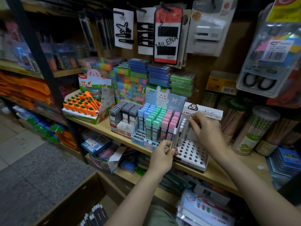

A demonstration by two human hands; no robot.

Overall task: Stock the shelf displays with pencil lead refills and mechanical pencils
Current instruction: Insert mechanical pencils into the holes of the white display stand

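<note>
Mechanical pencils (174,136) wait pinched in the left hand (162,154) while the right hand (206,128) apparently pinches one pencil top, seating it in the holed display (192,154).

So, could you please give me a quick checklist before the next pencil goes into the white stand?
1. Empty holes in the white stand: ok, most are open.
2. Left hand holds spare pencils: ok.
3. Right hand on a pencil at the back row: ok; whether it is fully seated, cannot tell.
4. Stand squarely on the shelf: ok.
5. More stock in the cardboard box below: ok.
</note>
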